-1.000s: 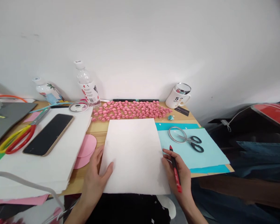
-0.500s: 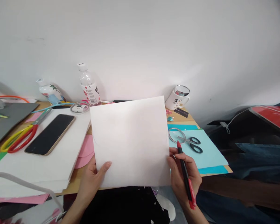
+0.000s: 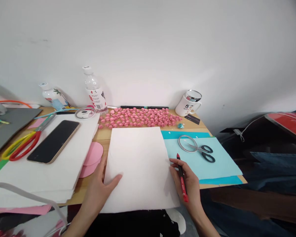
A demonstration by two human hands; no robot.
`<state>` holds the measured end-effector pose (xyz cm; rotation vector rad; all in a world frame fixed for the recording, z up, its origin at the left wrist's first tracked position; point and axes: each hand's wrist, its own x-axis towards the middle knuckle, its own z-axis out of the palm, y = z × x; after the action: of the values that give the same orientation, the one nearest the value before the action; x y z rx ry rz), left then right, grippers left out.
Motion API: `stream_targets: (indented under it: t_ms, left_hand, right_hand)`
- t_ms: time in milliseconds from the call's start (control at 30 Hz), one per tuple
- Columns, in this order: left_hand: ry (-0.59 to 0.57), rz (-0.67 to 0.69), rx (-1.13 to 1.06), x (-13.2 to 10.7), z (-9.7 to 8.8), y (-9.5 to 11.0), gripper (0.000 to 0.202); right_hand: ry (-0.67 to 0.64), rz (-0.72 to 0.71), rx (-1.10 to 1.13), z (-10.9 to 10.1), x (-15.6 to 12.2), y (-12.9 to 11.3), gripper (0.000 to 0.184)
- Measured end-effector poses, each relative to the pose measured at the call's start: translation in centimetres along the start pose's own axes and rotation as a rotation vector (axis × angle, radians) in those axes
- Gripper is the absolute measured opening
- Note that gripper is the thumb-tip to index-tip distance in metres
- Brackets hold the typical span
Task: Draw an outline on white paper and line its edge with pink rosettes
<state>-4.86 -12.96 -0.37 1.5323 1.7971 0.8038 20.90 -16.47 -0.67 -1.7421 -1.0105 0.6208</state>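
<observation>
A blank white sheet of paper (image 3: 139, 168) lies low over the table's front edge, its near edge overhanging. My left hand (image 3: 98, 187) grips its left side, the thumb on top and the fingers along the edge. At the right edge, my right hand (image 3: 190, 184) touches the sheet with its fingertips while holding a red and black pen (image 3: 181, 177), red tip pointing away from me. Pink paper circles (image 3: 95, 153) lie beside my left hand. Several small pink folded pieces (image 3: 140, 117) are spread behind the sheet.
On the left are a paper stack (image 3: 49, 177), a phone (image 3: 54, 141) and red-yellow scissors (image 3: 24, 144). A bottle (image 3: 96, 93) and a mug (image 3: 188, 104) stand by the wall. Light-blue paper (image 3: 219, 161) bears a tape roll (image 3: 179, 144) and black-handled scissors (image 3: 207, 153).
The raised sheet has come down flatter and toward me, uncovering the pink pieces and black pen behind it. My right hand has shifted left with the red and black pen.
</observation>
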Motion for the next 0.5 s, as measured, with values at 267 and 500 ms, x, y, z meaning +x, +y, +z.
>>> stream_targets:
  t_ms: [267, 500]
  left_hand:
    - [0.118, 0.266, 0.379, 0.0, 0.4, -0.7, 0.041]
    - [0.157, 0.389, 0.341, 0.0, 0.9, -0.8, 0.041]
  right_hand:
    - [-0.066, -0.027, -0.126, -0.6, 0.5, 0.8, 0.034]
    - [-0.005, -0.1, -0.079, -0.1, 1.6, 0.9, 0.039]
